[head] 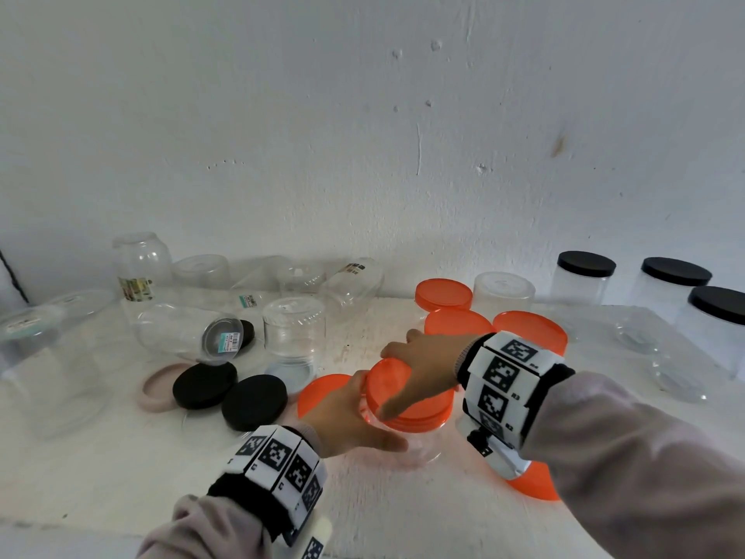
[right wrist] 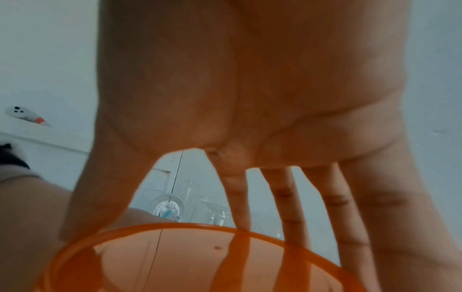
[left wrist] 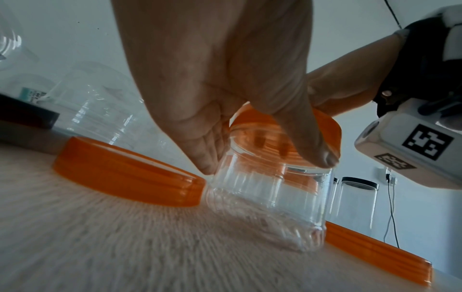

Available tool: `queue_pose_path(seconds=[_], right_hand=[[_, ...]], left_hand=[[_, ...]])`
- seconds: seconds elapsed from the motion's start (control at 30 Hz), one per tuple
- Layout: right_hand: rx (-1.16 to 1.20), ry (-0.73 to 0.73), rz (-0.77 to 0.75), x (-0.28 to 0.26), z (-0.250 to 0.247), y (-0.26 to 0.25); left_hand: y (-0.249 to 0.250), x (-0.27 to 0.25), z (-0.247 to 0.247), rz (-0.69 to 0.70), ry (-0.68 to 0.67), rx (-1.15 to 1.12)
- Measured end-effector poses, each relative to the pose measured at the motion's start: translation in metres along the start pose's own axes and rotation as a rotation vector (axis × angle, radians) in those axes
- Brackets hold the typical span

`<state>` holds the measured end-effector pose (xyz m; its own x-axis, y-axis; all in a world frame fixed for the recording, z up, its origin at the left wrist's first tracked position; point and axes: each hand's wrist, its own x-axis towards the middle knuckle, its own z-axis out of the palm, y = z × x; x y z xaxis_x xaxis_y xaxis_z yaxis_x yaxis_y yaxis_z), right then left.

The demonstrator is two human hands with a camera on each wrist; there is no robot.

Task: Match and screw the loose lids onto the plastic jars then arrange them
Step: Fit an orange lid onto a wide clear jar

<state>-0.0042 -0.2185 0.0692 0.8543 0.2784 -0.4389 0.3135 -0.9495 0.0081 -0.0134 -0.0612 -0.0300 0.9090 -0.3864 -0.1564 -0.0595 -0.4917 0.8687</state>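
A small clear plastic jar [head: 415, 445] stands upright on the white table [head: 121, 470], front centre. My left hand [head: 350, 417] grips its side from the left, thumb in front. An orange lid [head: 407, 401] sits slightly tilted on the jar's mouth. My right hand [head: 423, 365] comes over it from the right, fingers spread and curled down around the rim. In the left wrist view, the left hand [left wrist: 220, 110] wraps the jar [left wrist: 270, 197] under the lid [left wrist: 327, 128]. The right wrist view has the right hand [right wrist: 250, 118] over the lid [right wrist: 190, 256].
Several loose orange lids [head: 443, 294] lie around the jar, one [head: 322, 391] touching its left side. Two black lids [head: 254, 401] and a pink lid [head: 157, 391] lie front left. Lidless clear jars [head: 294, 330] crowd the back left. Three black-lidded jars [head: 586, 282] stand back right, by the wall.
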Motion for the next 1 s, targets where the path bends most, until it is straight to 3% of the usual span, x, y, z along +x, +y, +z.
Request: queue_pose_path(seconds=[0.27, 0.6, 0.8, 1.0], right_hand=[[0.023, -0.067, -0.053, -0.0031, -0.0051, -0.0013], [-0.010, -0.029, 0.032, -0.0022, 0.0002, -0.0008], [0.027, -0.068, -0.050, -0.0008, -0.0020, 0.0004], [0.019, 0.002, 0.011, 0.0005, 0.0048, -0.0001]], left_hand=[[-0.0007, 0.0009, 0.0003, 0.004, 0.006, 0.005], [-0.0024, 0.0017, -0.0001, 0.012, -0.003, -0.013], [-0.0032, 0.0020, 0.0002, 0.006, -0.010, -0.022], [-0.0033, 0.0018, -0.0002, 0.009, -0.006, -0.007]])
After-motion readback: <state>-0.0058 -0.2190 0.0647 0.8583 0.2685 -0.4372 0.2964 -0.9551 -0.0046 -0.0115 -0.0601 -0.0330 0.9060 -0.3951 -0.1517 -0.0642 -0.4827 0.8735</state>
